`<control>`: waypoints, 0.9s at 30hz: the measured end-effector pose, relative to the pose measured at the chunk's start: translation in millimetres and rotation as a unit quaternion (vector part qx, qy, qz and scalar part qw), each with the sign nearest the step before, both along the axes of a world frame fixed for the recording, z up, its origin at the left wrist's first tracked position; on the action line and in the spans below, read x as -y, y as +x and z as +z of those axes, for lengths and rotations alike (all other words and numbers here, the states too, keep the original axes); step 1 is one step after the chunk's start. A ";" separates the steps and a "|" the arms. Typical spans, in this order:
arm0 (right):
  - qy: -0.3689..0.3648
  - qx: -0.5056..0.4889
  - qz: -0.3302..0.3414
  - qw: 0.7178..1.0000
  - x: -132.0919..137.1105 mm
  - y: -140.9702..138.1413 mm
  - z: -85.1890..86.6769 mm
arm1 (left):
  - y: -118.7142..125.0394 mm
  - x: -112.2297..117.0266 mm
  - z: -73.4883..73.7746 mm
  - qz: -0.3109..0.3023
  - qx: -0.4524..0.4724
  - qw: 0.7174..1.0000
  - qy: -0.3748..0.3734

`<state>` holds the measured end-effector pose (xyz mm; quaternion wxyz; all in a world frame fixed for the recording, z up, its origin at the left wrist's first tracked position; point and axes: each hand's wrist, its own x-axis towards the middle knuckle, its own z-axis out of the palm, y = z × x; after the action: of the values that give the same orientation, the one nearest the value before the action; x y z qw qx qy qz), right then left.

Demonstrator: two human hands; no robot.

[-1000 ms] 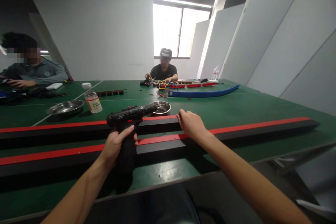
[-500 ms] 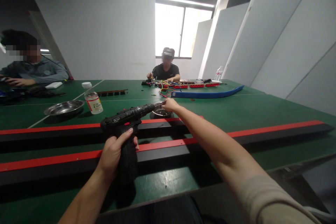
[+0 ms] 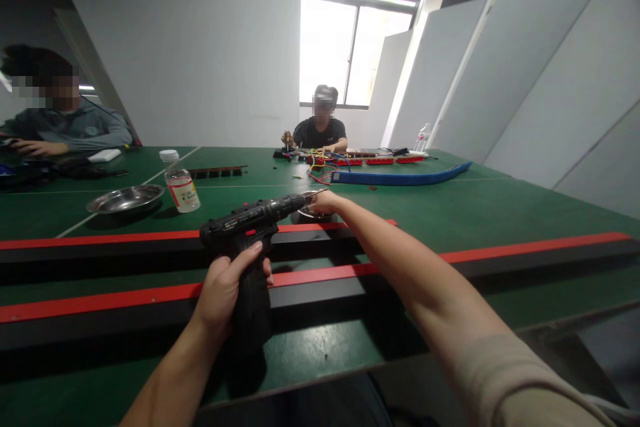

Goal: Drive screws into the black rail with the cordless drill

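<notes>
My left hand (image 3: 225, 287) is wrapped round the grip of a black cordless drill (image 3: 245, 219), whose bit points right and slightly up. At the drill's tip, my right hand (image 3: 327, 201) dips its fingers into a small metal bowl (image 3: 320, 217) of small dark pieces, too small to name. Those fingertips are partly hidden, so whether they hold anything does not show. Below the drill runs a long black bar with a red top (image 3: 320, 274). Behind it lies a second red-topped bar (image 3: 150, 237).
A shallow steel dish (image 3: 125, 200) and a labelled plastic jar (image 3: 183, 190) stand left on the green table (image 3: 415, 213). Farther back lie a blue strip (image 3: 400, 178), coloured wires and red parts (image 3: 380, 161). Two people sit across the table, one at far left.
My right hand has gone from the drill's tip down into the bowl. The drill in my left hand appears slightly farther right; the whole view has shifted a little.
</notes>
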<state>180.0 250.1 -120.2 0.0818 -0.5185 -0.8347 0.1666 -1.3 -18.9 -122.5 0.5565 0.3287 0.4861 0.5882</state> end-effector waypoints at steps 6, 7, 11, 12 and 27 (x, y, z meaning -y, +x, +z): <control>0.011 0.004 -0.014 1.000 2.5 9.2 -2.7 | 0.7 1.0 0.2 0.007 -0.002 1.000 0.003; 0.011 0.001 -0.016 1.000 2.9 10.2 -3.2 | 0.5 1.0 -0.2 0.005 -0.003 1.000 0.004; 0.017 -0.015 -0.033 0.999 5.8 12.4 -4.5 | 0.1 0.7 -0.6 0.006 -0.008 1.000 0.010; 0.018 -0.019 -0.038 0.999 6.8 12.5 -4.8 | 0.3 0.8 -0.1 0.008 -0.007 1.000 0.010; 0.013 -0.205 -0.007 0.979 46.7 36.6 0.6 | -0.3 1.4 2.1 -0.025 -0.023 0.999 -0.001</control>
<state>216.6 203.4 -119.6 0.2585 -0.4782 -0.7987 0.2581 -1.6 -20.3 -120.3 0.5596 0.3537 0.4911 0.5661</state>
